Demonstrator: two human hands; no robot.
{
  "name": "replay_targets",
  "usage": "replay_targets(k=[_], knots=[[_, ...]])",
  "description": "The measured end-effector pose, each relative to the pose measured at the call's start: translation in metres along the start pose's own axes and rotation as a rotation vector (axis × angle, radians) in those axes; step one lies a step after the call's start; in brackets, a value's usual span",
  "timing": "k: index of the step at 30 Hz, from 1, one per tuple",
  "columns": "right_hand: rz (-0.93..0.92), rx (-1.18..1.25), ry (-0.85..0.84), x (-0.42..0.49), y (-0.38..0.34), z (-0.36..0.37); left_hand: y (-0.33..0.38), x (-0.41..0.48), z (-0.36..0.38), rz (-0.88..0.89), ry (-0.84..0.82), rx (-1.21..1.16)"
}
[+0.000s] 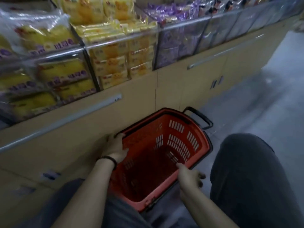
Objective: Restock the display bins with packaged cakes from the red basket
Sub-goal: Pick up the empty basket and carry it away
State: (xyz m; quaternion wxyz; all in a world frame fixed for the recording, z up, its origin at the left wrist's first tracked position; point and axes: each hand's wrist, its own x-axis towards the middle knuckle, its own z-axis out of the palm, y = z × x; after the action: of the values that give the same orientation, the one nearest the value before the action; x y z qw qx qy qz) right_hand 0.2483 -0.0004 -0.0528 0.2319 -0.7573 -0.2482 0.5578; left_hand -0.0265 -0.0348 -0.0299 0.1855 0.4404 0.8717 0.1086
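The red basket (194, 140) stands on the floor against the cabinet, and I see no package inside it. My left hand (116, 146) grips the basket's left rim, thumb inside. My right hand (190, 177) holds the right rim, thumb over the edge and fingers curled outside. Above, clear display bins (105, 45) hold yellow packaged cakes (110, 63); the bins to the right hold purple packages (171, 43).
Beige cabinet doors (79, 129) with metal handles run under the bins. The basket's black handle (199, 116) juts out at its far end. My knee (246, 170) is at the right, grey floor (256, 112) beyond.
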Motion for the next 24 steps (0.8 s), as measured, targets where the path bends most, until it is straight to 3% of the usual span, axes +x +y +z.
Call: replay_targets(k=[3,5,11,18,21,24], knots=[[0.117,0.114,-0.060,0.018,0.028,0.014,-0.009,0.020,0.008,-0.013,0.039,0.041],[0.073,0.108,-0.142,0.028,0.043,0.025,-0.009,0.033,0.012,-0.017,0.010,0.074],[0.045,0.005,0.015,0.048,0.065,0.046,0.002,0.056,0.029,-0.129,0.092,0.065],[0.161,-0.061,0.142,0.023,0.024,0.047,0.017,0.047,0.052,-0.168,0.151,0.235],[0.292,-0.146,0.081,0.006,0.005,0.042,0.011,0.037,0.036,-0.143,0.076,0.194],[0.369,-0.073,0.086,-0.018,-0.016,0.035,0.015,0.035,0.012,-0.180,-0.102,0.137]])
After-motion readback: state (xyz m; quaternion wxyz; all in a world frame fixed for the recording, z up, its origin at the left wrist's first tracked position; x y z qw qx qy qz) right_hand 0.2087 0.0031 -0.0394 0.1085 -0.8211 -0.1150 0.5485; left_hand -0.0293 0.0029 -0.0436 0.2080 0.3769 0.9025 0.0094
